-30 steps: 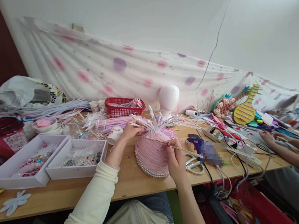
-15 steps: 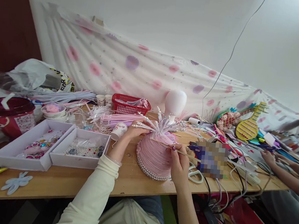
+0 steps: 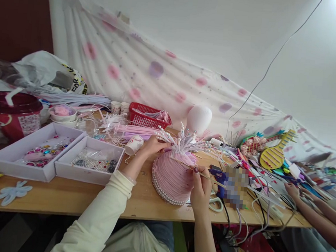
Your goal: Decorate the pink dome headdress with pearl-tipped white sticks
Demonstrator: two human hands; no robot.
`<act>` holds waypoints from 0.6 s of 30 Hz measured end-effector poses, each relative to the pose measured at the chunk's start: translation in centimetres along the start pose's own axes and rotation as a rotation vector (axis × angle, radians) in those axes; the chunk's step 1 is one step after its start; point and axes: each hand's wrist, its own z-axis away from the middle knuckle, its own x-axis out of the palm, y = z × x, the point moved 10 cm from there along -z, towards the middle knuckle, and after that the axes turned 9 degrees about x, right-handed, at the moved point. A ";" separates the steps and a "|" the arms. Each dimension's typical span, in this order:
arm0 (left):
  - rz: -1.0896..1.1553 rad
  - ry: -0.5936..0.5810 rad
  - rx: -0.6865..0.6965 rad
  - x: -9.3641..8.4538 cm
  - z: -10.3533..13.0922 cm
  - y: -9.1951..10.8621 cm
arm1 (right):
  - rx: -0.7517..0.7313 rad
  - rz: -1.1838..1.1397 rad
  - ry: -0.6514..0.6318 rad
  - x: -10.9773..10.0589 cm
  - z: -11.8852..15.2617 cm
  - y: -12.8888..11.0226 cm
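A pink, ridged dome-shaped headpiece (image 3: 171, 177) rests on the table in front of me, with pearl strings around its lower rim. White pearl-tipped stems (image 3: 181, 144) fan out from its top. My left hand (image 3: 153, 145) is at the left of the top, fingers closed around the base of some stems; its fingertips are partly hidden. A thin wooden stick (image 3: 184, 163) is pinched in my right hand (image 3: 200, 185), its tip against the headpiece just below the stems. Right of that hand lie white-handled scissors (image 3: 216, 204) and a blue glue gun (image 3: 219, 179), partly blurred out.
Two white boxes (image 3: 88, 177) of beads and gems stand at left, near a lidded red cup (image 3: 13, 114). Behind are a tipped paper cup (image 3: 134, 144), a red basket (image 3: 148, 116) and a white foam head (image 3: 199, 119). Cables (image 3: 258, 220) and another person's hands (image 3: 293, 192) are at right.
The camera view has tilted and shifted slightly. Both hands keep their hold, and the stick's tip stays against the headpiece below the stems.
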 end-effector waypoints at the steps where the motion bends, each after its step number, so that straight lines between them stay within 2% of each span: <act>1: -0.005 0.004 -0.002 0.0 0.0 0.1 | -0.002 0.004 0.001 0.0 0.0 0.0; 6: -0.032 0.017 -0.013 -0.2 0.1 0.0 | -0.033 0.048 -0.001 0.1 0.0 -0.3; 18: 0.013 0.075 -0.027 -0.5 0.0 -1.2 | 0.013 0.034 -0.005 0.4 0.4 -0.4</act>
